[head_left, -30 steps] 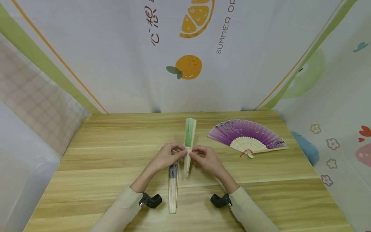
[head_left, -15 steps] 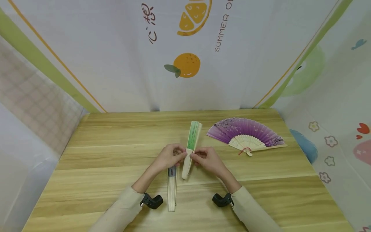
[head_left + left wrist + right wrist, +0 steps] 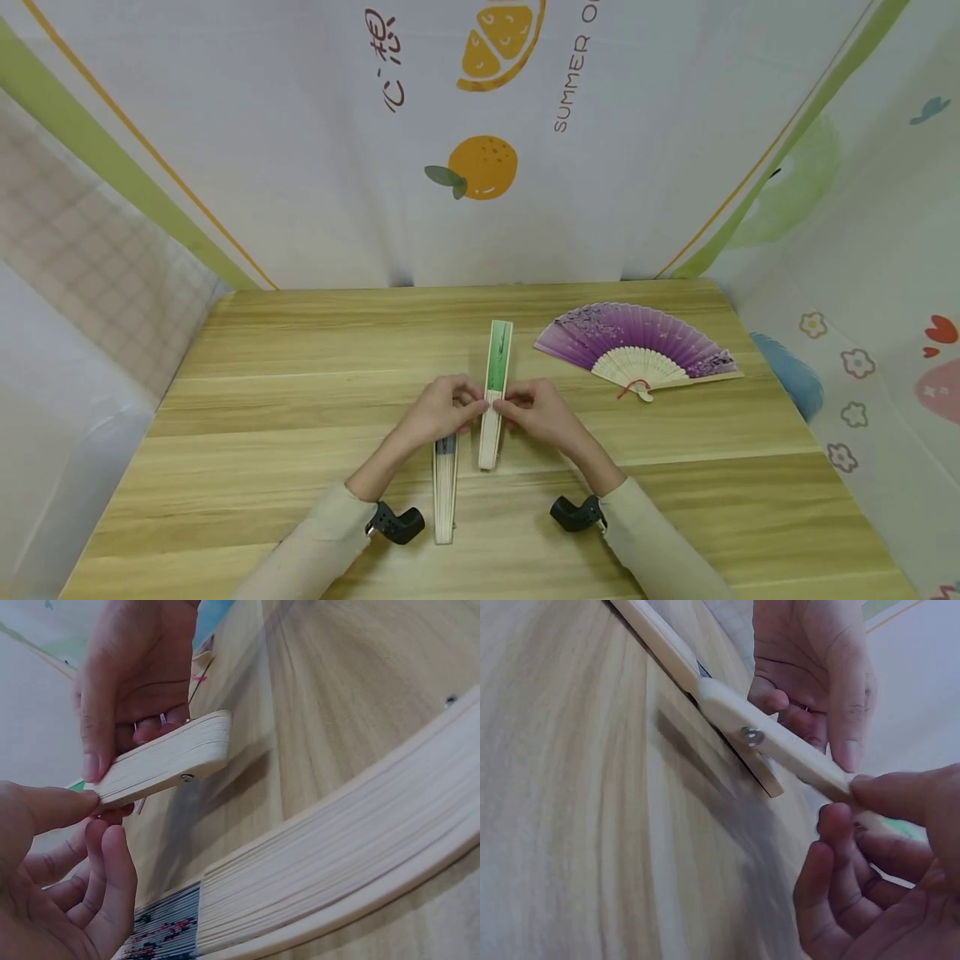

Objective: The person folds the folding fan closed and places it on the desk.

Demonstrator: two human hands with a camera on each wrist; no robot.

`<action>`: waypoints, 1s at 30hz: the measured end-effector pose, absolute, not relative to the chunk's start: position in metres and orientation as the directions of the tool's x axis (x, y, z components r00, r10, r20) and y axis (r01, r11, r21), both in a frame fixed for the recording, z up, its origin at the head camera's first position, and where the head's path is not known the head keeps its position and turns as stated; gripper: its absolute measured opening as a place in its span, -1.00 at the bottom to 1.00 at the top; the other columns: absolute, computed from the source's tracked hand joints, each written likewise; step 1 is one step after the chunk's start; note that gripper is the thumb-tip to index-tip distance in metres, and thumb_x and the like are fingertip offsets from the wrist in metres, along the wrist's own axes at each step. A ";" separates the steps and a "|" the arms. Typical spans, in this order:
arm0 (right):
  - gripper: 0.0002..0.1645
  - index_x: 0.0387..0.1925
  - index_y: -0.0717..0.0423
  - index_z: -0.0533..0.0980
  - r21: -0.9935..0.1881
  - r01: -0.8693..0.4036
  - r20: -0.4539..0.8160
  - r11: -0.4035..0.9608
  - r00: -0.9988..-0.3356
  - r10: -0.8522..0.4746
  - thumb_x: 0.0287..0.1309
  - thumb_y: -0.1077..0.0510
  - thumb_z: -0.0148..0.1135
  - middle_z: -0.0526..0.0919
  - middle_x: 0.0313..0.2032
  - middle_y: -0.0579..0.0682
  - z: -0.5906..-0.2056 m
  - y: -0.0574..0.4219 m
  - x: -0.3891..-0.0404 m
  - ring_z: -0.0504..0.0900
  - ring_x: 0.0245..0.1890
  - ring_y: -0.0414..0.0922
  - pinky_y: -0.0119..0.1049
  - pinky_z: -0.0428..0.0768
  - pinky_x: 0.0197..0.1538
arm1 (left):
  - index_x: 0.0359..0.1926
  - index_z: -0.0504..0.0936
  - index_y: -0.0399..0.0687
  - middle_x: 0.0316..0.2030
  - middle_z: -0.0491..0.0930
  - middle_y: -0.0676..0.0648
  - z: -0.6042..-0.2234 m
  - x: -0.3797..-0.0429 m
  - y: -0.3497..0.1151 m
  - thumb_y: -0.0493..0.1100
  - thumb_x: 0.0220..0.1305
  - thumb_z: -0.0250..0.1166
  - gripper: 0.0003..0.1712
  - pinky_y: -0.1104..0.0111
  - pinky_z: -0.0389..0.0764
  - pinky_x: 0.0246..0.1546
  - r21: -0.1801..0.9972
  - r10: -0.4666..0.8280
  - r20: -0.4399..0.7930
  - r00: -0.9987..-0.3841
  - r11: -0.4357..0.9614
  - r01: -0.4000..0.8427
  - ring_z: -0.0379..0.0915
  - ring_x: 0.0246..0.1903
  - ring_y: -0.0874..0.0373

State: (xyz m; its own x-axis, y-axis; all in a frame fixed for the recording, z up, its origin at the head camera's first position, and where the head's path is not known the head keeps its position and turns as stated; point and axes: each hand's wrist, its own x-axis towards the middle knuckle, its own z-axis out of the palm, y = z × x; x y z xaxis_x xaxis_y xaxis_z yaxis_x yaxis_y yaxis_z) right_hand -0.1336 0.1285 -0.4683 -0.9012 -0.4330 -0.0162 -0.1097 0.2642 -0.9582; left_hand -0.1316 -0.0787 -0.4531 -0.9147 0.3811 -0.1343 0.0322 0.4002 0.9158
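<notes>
A folding fan with green cloth and pale ribs (image 3: pixel 498 358) is folded into a narrow stick, held nearly upright in the head view. From its left side my left hand (image 3: pixel 442 408) pinches it near the middle with thumb and fingers. Opposite, my right hand (image 3: pixel 542 412) pinches the same spot, the thumb tips almost meeting. In the left wrist view the fan's rib end (image 3: pixel 169 761) hangs over the table, a rivet showing on its side. Below my left hand lies a second folded fan (image 3: pixel 445 492) with dark patterned cloth, its upper part hidden by that hand.
A purple fan (image 3: pixel 637 342) lies spread at the right back of the wooden table (image 3: pixel 285 375), a red cord at its pivot. Behind the table hangs a white cloth (image 3: pixel 330 208) printed with oranges. Each wrist wears a black camera (image 3: pixel 397 523).
The green fan's top tilted right, then came back closer to upright. The fan has turned in my fingers, so its stacked rib edges face the head camera, and sits slightly nearer me.
</notes>
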 end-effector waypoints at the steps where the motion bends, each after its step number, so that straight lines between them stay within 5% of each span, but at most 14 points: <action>1: -0.84 -0.30 0.40 0.65 -0.952 -0.109 -0.027 0.287 -0.902 -0.431 0.36 0.31 0.28 0.64 -0.51 0.21 -0.468 0.128 -0.133 0.56 -0.52 -0.03 -0.44 0.48 -0.48 | -0.19 0.62 -0.25 -0.39 0.65 -0.17 -0.453 -0.131 -0.079 -0.30 0.39 0.33 -0.92 0.39 0.55 -0.59 0.911 0.379 -0.144 -0.914 0.412 0.028 0.54 -0.59 0.05; 8: -0.83 -0.34 0.25 0.69 -0.905 -0.107 -0.093 0.411 -0.894 -0.437 0.34 0.20 0.34 0.65 -0.57 -0.02 -0.476 0.132 -0.129 0.57 -0.57 -0.19 -0.42 0.51 -0.50 | -0.23 0.61 -0.22 -0.46 0.64 -0.10 -0.461 -0.123 -0.080 -0.27 0.37 0.36 -0.91 0.41 0.44 -0.65 0.885 0.401 -0.176 -0.899 0.465 0.034 0.49 -0.66 0.13; 20: -0.75 -0.50 0.22 0.62 -0.891 -0.055 -0.188 0.450 -0.859 -0.477 0.32 0.22 0.36 0.60 -0.68 -0.02 -0.475 0.136 -0.116 0.54 -0.69 -0.21 -0.42 0.53 -0.61 | -0.25 0.60 -0.33 -0.52 0.62 -0.09 -0.459 -0.107 -0.076 -0.42 0.31 0.34 -0.94 0.47 0.45 -0.68 0.885 0.463 -0.192 -0.865 0.463 0.052 0.44 -0.71 0.18; 30: -0.71 -0.55 0.22 0.60 -0.844 -0.146 -0.153 0.517 -0.857 -0.492 0.30 0.22 0.38 0.58 -0.73 -0.06 -0.468 0.137 -0.112 0.53 -0.74 -0.21 -0.43 0.44 -0.65 | -0.28 0.61 -0.34 -0.53 0.64 -0.10 -0.459 -0.104 -0.074 -0.45 0.30 0.33 -0.95 0.46 0.50 -0.63 0.894 0.494 -0.186 -0.849 0.444 0.063 0.50 -0.67 0.15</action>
State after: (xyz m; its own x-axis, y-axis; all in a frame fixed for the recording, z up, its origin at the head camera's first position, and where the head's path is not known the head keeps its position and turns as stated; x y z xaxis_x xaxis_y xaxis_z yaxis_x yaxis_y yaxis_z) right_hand -0.1118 0.1368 -0.4679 -0.8571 -0.4920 -0.1528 -0.1463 0.5167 -0.8436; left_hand -0.1040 -0.0741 -0.4594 -0.8492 0.4943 -0.1858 0.0632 0.4444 0.8936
